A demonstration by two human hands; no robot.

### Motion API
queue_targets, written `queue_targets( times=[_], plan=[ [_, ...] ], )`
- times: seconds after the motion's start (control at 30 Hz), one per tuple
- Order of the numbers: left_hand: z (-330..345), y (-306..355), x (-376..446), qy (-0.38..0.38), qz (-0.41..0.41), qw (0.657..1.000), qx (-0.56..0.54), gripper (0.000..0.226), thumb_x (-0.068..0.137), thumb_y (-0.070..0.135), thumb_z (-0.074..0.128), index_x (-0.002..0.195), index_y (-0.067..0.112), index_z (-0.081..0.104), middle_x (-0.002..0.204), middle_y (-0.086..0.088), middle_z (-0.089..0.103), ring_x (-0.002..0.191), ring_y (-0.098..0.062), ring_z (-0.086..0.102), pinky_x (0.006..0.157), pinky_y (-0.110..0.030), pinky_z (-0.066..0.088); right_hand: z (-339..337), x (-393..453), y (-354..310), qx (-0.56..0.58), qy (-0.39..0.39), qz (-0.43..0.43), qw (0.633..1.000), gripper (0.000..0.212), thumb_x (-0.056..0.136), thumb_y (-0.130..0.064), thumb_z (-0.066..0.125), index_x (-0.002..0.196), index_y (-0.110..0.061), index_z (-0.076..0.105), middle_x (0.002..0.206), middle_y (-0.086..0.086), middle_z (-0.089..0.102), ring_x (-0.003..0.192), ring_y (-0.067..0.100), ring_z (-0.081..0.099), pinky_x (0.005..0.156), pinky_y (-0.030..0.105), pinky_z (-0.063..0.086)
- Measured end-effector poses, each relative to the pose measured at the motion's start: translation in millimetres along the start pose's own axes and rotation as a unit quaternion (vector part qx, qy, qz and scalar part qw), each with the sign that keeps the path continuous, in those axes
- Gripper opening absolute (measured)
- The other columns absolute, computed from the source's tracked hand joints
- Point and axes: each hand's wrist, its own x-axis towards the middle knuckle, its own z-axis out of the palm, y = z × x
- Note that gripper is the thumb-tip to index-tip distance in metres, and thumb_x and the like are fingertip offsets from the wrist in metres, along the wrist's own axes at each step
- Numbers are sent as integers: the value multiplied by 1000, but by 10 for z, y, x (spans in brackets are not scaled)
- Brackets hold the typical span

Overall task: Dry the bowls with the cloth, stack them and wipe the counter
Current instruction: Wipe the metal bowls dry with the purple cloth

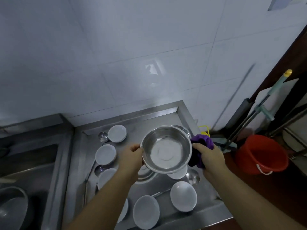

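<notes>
1. The left hand (132,156) gripped the left rim of the steel bowl (166,149), fingers curled over the edge, and held it up above the counter (174,113) with its mouth tipped toward the person.

2. The right hand (210,154) was closed around the bunched purple cloth (203,141) and sat just beside the right rim of the same bowl, the cloth touching or almost touching the outer wall; I could not tell which.

3. So the bowl lay between the two hands, and the cloth had to go to the left, over the rim and into the hollow. The right hand was the nearer one for this, and nothing stood between cloth and bowl.

4. I judged that the drying of this bowl was only starting, because the cloth was outside it.

5. Below the bowl another steel bowl (146,175) showed partly on the counter, and a further steel rim (184,130) peeked out behind.

6. Around them several white bowls (117,133) lay apart on the counter, not stacked, with ladles (103,136) between them. They left little free place to put the bowl down.

7. At the left was the sink (33,163). At the right, on the floor, stood a red bucket (261,155) and mop handles (259,112).
</notes>
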Motion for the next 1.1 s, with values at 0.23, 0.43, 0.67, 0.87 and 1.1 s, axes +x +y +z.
queue_targets(
  times=[0.23,0.43,0.67,0.87,1.1],
  plan=[
    [858,-14,340,32,-41,999,-9,17,88,8,64,92,6,80,84,-24,73,76,-29,61,83,-57,61,-335,894,-272,-61,-35,15,997,18,72,-11,80,88,-17,78,69,8,69,56,22,62,51,34,49],
    [1275,-81,682,48,-80,995,-38,19,91,0,63,103,4,77,90,-22,77,77,-29,68,76,-43,61,-351,1506,-177,-158,-9,11,987,33,58,-13,78,91,-14,73,70,3,66,61,21,60,55,30,51],
    [1507,-285,1217,51,-124,991,1,28,88,2,67,115,3,69,107,-23,74,99,-41,74,89,-56,64,-294,1992,193,-234,44,5,971,30,65,-10,80,84,-25,62,72,-3,65,68,23,62,59,33,51],
    [1560,-451,1600,59,-131,986,90,21,79,21,66,100,20,69,98,-12,76,89,-31,74,84,-47,65,-197,2288,562,-300,58,7,952,40,71,-12,79,108,-20,65,94,10,70,91,38,67,85,55,57],
    [1496,-616,1943,58,-122,980,143,14,80,26,64,93,28,69,93,-2,76,93,-30,74,91,-53,62,-118,2335,747,-318,37,-16,947,33,70,-11,77,95,-25,62,87,7,65,68,6,61,58,23,48]
  ],
)
